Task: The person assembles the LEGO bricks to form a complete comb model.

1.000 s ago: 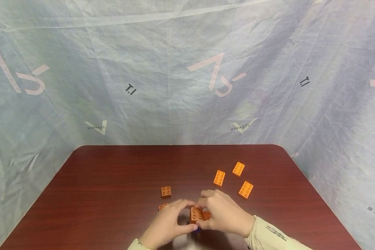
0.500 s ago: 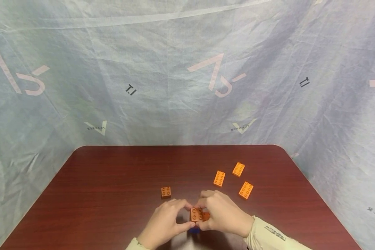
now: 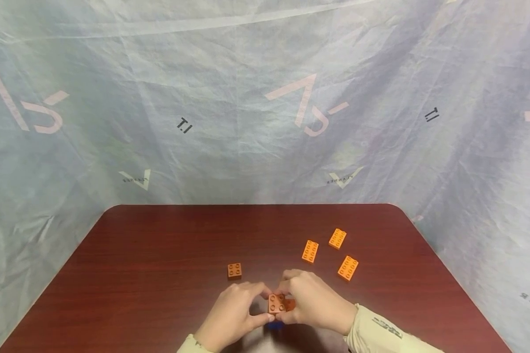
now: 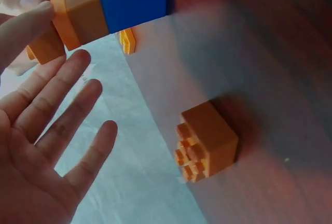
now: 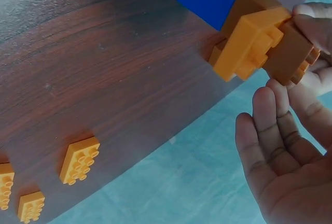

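Both hands meet at a stack of toy building bricks near the table's front edge. On top is a brown four-stud brick. Beneath it come a flat orange brick, another brown brick and a blue brick at the bottom. My left hand pinches the top brick between thumb and index finger, its other fingers spread. From the other side, my right hand holds the same brick by thumb and fingertips. The two thumbs lie close together at its near side.
A loose brown brick lies beyond the left hand. Three flat orange bricks lie at the right, beyond the right hand. Grey printed cloth hangs behind and beside the dark red table.
My left hand has shifted slightly and now covers a brown brick that partly showed behind it. More of the blue brick shows under the stack. The right hand stays nearly still.
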Demonstrator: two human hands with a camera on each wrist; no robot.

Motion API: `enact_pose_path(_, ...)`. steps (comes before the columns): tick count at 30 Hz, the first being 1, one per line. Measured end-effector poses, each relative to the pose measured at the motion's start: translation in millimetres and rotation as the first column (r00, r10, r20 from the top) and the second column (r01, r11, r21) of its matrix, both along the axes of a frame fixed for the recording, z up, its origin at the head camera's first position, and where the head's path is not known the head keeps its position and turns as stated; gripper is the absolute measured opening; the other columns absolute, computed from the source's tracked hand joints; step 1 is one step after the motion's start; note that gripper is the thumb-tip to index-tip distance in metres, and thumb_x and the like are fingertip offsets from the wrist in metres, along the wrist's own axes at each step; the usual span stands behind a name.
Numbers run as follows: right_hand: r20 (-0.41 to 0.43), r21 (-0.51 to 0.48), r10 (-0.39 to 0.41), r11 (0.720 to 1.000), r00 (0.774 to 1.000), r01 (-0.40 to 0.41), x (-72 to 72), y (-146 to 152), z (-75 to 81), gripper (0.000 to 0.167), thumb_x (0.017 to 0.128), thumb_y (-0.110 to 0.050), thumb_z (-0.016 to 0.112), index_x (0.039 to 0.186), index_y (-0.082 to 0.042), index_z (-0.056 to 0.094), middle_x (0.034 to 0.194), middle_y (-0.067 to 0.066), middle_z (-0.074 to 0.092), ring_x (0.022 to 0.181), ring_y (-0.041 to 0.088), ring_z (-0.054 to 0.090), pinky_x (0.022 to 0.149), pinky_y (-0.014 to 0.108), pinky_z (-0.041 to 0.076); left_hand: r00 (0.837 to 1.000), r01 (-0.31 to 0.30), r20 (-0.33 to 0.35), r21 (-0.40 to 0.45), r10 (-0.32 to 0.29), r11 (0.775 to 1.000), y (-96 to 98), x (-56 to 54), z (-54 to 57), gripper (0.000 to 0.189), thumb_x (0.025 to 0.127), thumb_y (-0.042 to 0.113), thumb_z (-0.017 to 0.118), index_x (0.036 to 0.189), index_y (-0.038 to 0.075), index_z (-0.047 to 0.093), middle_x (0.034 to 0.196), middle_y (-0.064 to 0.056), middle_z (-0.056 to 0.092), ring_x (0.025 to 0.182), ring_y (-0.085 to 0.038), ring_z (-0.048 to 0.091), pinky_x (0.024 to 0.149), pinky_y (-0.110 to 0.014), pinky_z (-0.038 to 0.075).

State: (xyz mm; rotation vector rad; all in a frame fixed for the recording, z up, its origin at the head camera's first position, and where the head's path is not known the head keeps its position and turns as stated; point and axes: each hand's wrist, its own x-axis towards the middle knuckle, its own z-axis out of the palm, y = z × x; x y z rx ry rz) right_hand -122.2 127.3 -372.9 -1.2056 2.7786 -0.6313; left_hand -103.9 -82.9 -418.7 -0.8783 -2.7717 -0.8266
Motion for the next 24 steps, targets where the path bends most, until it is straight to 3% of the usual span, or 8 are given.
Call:
enact_pose_path(8,-0.006,0.014,-0.005,1.0,1.0,0.005,0.1,1.0,-0.1,0.033,0.077,-0.028,0.091,0.103,-0.011,0.081,0.078,-0.012,0.051,0.064,-0.001,0.044,0.058,0.014,0.043,0.999,-0.008,-0.038,-0.088,0.004,0.996,4.1,-1.5,8.0,0.03,0.076,0.034,0.089,0.097,0.021,0.072,0.086,0.013,0.069,0.074,0.002,0.054,0.068,-0.028,0.048)
enact_pose_path(14,-0.029,0.034,-0.012,0.999,1.0,0.013,-0.1,-0.8,-1.6,0.028,0.075,-0.03,0.092,0.094,-0.012,0.081,0.075,-0.013,0.047,0.061,0.0,0.041,0.055,0.016,0.04,0.999,-0.001,-0.038,-0.088,-0.002,0.996,4.0,-0.8,7.8,0.03,0.074,0.031,0.091,0.093,0.021,0.069,0.079,0.012,0.065,0.069,0.002,0.053,0.063,-0.026,0.046)
enact_pose_path(20,-0.035,0.042,-0.007,0.999,0.999,0.009,0.3,-0.8,-3.7,0.029,0.076,-0.032,0.091,0.097,-0.014,0.082,0.074,-0.013,0.044,0.061,0.0,0.039,0.056,0.016,0.039,0.998,0.008,-0.065,-0.084,-0.013,0.996,4.2,-0.9,5.0,0.032,0.073,0.032,0.091,0.091,0.021,0.068,0.076,0.012,0.064,0.067,0.001,0.053,0.061,-0.026,0.045)
enact_pose_path(24,-0.034,0.043,-0.025,0.999,0.999,0.027,0.4,0.2,-5.1,0.032,0.077,-0.032,0.09,0.102,-0.015,0.081,0.081,-0.012,0.053,0.066,0.001,0.044,0.06,0.018,0.043,0.998,0.002,-0.056,-0.072,-0.006,0.997,4.6,-0.9,3.7,0.032,0.073,0.032,0.091,0.092,0.02,0.068,0.077,0.01,0.067,0.069,0.0,0.056,0.061,-0.026,0.046)
